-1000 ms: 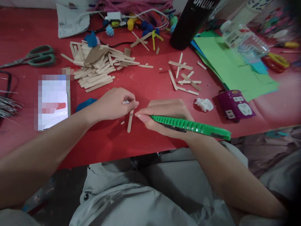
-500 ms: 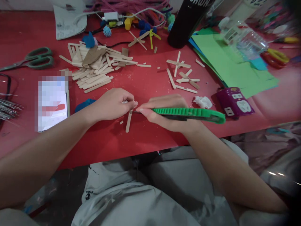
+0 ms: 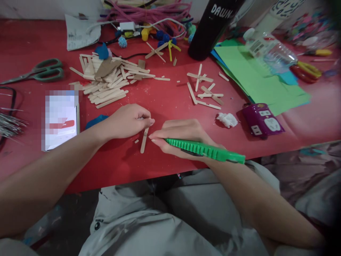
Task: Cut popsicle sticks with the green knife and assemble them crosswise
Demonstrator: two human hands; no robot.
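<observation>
On the red tabletop (image 3: pixel 170 103), near its front edge, lies a wooden craft stick (image 3: pixel 144 141), its far end under our left hand's (image 3: pixel 128 121) pinching thumb and fingers. Our right hand (image 3: pixel 182 137) grips a green utility knife (image 3: pixel 210 150) like a pen, its tip just beside the stick. Beyond, we see heaped craft sticks (image 3: pixel 106 94).

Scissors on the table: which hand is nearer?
Left. The left hand is right of the scissors and lower in view; the right hand is farther right.
</observation>
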